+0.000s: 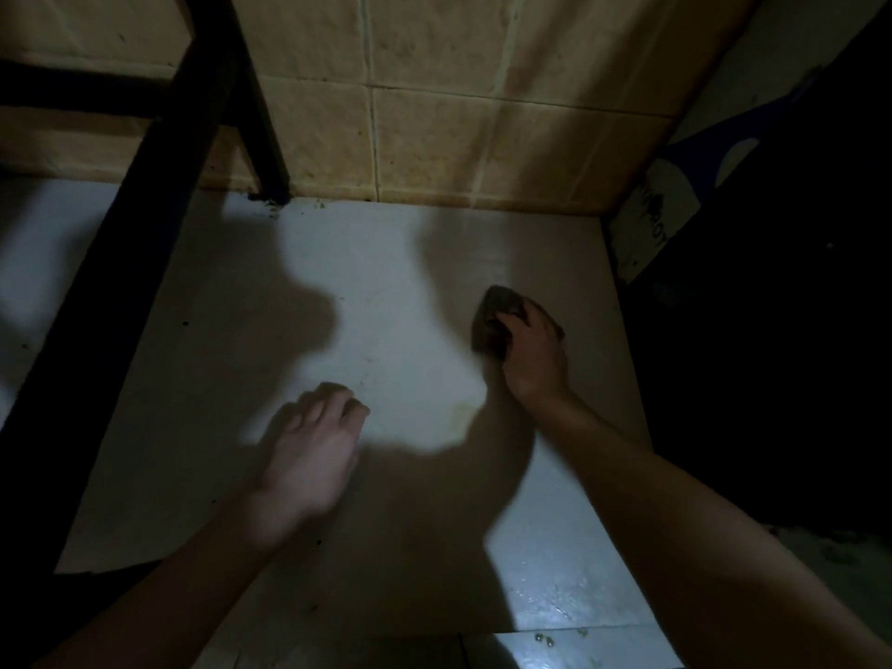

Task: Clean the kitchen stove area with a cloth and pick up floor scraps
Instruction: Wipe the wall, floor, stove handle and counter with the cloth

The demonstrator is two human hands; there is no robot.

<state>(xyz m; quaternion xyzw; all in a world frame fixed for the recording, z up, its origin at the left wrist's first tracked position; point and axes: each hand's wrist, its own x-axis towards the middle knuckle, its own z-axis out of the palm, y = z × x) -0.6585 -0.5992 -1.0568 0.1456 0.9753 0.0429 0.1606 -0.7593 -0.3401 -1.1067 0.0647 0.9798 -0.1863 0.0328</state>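
Downward, right hand (533, 352) (palm-down) on cloth (499, 301)

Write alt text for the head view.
The right hand grips a dark cloth on the pale floor near a tiled wall. The blurred left hand is down by the floor, beside a black frame. Small scraps lie nearer the camera.

Floor (386, 292) meets wall (434, 137) at back, frame (145, 234) stands on floor at left with its leg foot against wall, left hand (313, 446) on floor centre-left, right hand (533, 350) further back and right, gripping cloth (497, 306) on floor, scraps (545, 638) on floor near right.
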